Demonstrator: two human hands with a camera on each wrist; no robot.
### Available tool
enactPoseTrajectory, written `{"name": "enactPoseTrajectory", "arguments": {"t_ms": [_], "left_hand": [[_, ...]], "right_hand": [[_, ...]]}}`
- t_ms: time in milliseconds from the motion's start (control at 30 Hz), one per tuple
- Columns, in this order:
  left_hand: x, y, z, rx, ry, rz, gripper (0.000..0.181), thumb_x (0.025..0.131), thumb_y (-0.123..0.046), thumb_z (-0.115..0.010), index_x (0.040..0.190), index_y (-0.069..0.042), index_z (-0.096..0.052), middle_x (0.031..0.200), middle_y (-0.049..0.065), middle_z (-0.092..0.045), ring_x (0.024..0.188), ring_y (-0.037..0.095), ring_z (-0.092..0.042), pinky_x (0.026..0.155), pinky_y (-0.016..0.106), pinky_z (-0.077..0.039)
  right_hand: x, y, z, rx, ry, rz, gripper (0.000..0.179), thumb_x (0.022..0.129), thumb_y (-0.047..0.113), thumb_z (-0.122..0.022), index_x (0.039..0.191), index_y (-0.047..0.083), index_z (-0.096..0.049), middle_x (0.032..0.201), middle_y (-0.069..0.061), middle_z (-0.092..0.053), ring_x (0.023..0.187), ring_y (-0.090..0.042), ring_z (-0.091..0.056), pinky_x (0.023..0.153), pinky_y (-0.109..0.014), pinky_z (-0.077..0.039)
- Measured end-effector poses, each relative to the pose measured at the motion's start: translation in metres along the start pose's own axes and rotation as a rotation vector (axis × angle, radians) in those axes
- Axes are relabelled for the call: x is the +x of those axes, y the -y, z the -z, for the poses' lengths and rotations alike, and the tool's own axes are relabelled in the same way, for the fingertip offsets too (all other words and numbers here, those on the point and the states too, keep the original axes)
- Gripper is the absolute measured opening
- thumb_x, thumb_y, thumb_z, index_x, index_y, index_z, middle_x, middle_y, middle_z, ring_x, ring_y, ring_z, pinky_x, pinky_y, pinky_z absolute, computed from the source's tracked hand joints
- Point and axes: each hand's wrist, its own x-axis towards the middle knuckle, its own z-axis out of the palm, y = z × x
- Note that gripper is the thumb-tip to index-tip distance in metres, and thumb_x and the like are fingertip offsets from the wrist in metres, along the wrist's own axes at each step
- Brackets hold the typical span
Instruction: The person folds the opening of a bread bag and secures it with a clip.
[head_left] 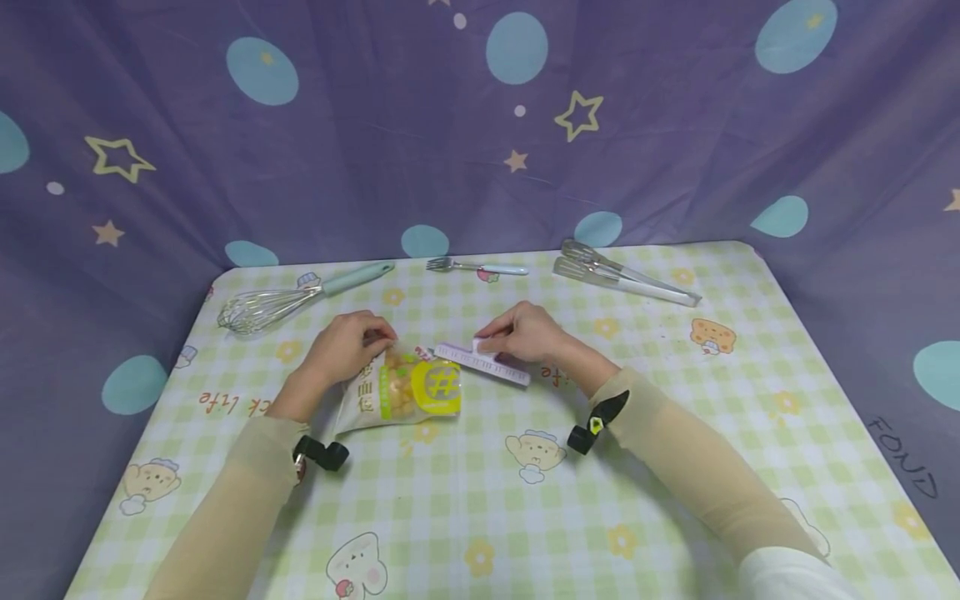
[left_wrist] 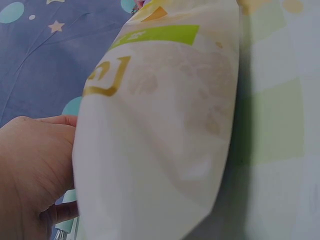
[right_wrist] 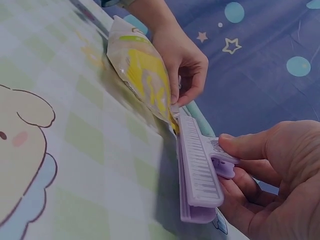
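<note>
Snack bag (head_left: 411, 393) is lying a bit left of centre on the tabletop (head_left: 675, 450), well in from both side edges. Left hand (head_left: 348, 343) pinches its back edge, right hand (head_left: 527, 333) grips the lilac clip (head_left: 480, 364) by its handle — one end's right by the bag's corner, can't tell if it's biting. Whisk (head_left: 348, 282), fork (head_left: 506, 270) and tongs (head_left: 652, 289) sit toward the back edge — loads of elbow room front and right.

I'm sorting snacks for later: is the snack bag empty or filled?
Not empty: the snack bag bulges, and shadowy lumps show through its film in the left wrist view. How full, I cannot tell.
</note>
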Motion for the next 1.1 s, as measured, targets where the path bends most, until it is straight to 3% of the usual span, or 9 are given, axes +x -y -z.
{"name": "enactPoseTrajectory", "arguments": {"t_ms": [367,633,900,1100], "left_hand": [[-0.001,0.001,-0.001,0.0,-0.007,-0.002,0.007,0.101,-0.02,-0.075,0.105,-0.017,-0.08,0.102,0.004,-0.074,0.093,0.025,-0.072,0.083,0.049,-0.06],[-0.002,0.001,-0.001,-0.005,-0.015,-0.002,0.007,0.101,-0.019,-0.074,0.105,-0.016,-0.08,0.103,0.004,-0.074,0.094,0.026,-0.072,0.084,0.05,-0.06],[-0.002,0.0,-0.001,0.003,-0.016,-0.012,0.007,0.102,-0.02,-0.074,0.105,-0.017,-0.079,0.103,0.003,-0.073,0.093,0.024,-0.071,0.083,0.048,-0.06],[-0.002,-0.001,-0.001,0.004,-0.017,-0.011,0.007,0.102,-0.02,-0.074,0.105,-0.016,-0.079,0.102,0.003,-0.073,0.093,0.025,-0.071,0.082,0.048,-0.06]], "right_hand": [[0.006,-0.002,0.001,0.012,0.034,-0.013,0.022,0.093,0.028,-0.084,0.114,0.019,-0.085,0.113,-0.004,-0.083,0.07,-0.009,-0.075,0.071,-0.022,-0.057],[0.016,-0.006,0.002,0.219,0.121,-0.102,0.029,0.094,0.017,-0.083,0.121,0.007,-0.081,0.134,-0.014,-0.075,0.073,-0.008,-0.075,0.077,-0.028,-0.065],[0.017,-0.006,0.008,0.229,0.137,-0.121,0.029,0.095,0.014,-0.082,0.123,0.005,-0.08,0.134,-0.016,-0.075,0.074,-0.008,-0.075,0.078,-0.028,-0.066],[0.019,-0.003,0.001,0.227,0.165,-0.11,0.029,0.095,0.014,-0.082,0.122,0.005,-0.08,0.13,-0.015,-0.076,0.071,-0.008,-0.074,0.075,-0.027,-0.065]]}}
